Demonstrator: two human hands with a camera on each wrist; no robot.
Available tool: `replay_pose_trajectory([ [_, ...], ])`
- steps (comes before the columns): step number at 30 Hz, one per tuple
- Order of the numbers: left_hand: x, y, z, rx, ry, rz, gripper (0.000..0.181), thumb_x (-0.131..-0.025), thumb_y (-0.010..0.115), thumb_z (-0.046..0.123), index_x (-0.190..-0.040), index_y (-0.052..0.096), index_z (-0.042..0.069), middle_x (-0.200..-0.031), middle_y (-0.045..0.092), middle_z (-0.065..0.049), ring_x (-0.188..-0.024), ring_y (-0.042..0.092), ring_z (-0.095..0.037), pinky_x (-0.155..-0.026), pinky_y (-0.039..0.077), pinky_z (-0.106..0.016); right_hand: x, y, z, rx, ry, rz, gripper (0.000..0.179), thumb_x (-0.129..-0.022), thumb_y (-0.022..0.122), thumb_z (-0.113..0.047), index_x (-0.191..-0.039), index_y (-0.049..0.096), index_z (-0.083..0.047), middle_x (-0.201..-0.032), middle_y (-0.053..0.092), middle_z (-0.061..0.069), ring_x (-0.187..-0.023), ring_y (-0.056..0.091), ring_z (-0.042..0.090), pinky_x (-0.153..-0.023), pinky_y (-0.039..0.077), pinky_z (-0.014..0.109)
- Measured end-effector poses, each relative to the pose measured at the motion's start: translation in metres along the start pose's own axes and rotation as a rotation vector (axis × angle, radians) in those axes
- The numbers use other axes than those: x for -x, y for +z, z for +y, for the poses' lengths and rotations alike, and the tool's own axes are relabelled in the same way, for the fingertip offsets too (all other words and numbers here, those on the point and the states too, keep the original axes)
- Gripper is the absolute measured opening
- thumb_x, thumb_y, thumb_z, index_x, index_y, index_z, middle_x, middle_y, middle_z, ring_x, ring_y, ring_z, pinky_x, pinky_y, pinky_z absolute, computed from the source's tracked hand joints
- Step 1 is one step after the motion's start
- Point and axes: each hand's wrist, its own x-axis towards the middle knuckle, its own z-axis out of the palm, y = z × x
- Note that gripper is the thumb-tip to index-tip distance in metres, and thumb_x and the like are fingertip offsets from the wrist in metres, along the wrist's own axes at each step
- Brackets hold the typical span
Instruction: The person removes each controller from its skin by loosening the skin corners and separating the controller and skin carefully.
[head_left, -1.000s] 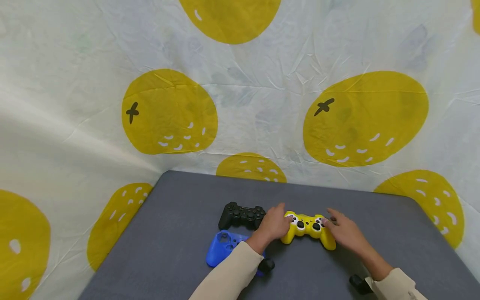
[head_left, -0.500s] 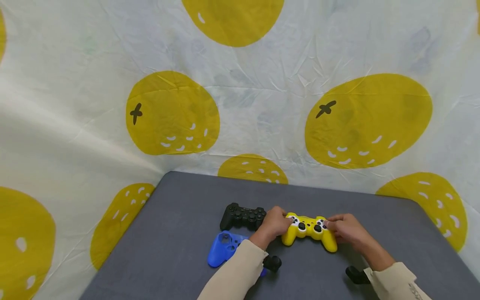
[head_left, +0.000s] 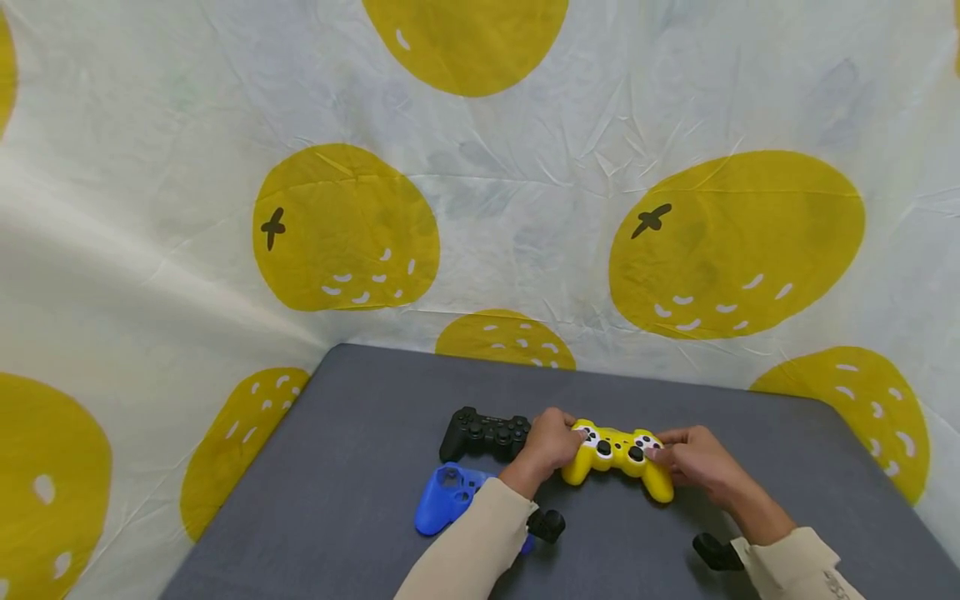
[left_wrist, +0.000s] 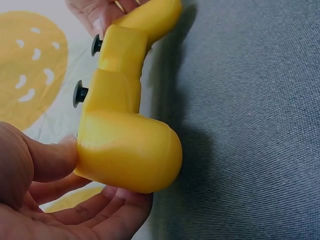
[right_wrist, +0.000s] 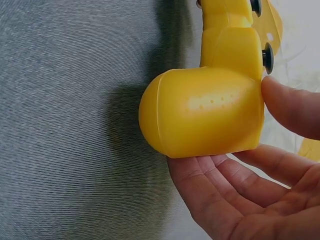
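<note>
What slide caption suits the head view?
Left hand and right hand hold a yellow controller beside a black controller.

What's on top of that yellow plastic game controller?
The yellow controller has two round black thumbsticks and white button panels on top. The left hand and right hand grip its ends; whatever their thumbs cover is hidden.
</note>
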Motion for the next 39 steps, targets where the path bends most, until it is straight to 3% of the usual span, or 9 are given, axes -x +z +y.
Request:
replay_pose_trajectory([
  [10,0.004,-0.004,0.012,0.084,-0.032,0.022,0.033,-0.099,0.072,0.018,-0.13,0.072,0.006,-0.117,0.071,-0.014,-0.086,0.069,-0.019,-0.075,0.062,-0.036,0.008,-0.005,-0.01,0.023,-0.055,0.067,0.055,-0.098,0.071,-0.014,-0.137,0.054,0.02,-0.115,0.072,0.025,-0.086,0.07,0.017,-0.075,0.063,0.035],
  [24,0.01,-0.014,0.017,0.143,0.027,0.024,0.034,-0.098,0.074,0.017,-0.13,0.072,0.007,-0.112,0.072,-0.012,-0.081,0.068,-0.016,-0.072,0.062,-0.034,0.015,-0.01,-0.019,0.04,-0.102,0.136,0.056,-0.097,0.074,-0.015,-0.136,0.055,0.02,-0.112,0.074,0.024,-0.086,0.071,0.016,-0.073,0.062,0.031],
  [32,0.014,-0.021,0.021,0.169,0.091,0.04,0.033,-0.097,0.074,0.013,-0.13,0.073,0.009,-0.109,0.073,-0.011,-0.081,0.069,-0.015,-0.07,0.061,-0.031,0.02,-0.01,-0.027,0.083,-0.144,0.169,0.06,-0.096,0.076,-0.018,-0.137,0.054,0.019,-0.123,0.068,0.034,-0.093,0.071,0.021,-0.08,0.064,0.038],
  [39,0.017,-0.026,0.021,0.181,0.133,0.055,0.034,-0.096,0.075,0.013,-0.13,0.073,0.011,-0.111,0.073,-0.012,-0.086,0.071,-0.017,-0.071,0.062,-0.032,0.019,-0.012,-0.031,0.109,-0.152,0.196,0.064,-0.095,0.077,-0.019,-0.141,0.052,0.017,-0.126,0.066,0.035,-0.094,0.071,0.021,-0.083,0.064,0.04],
])
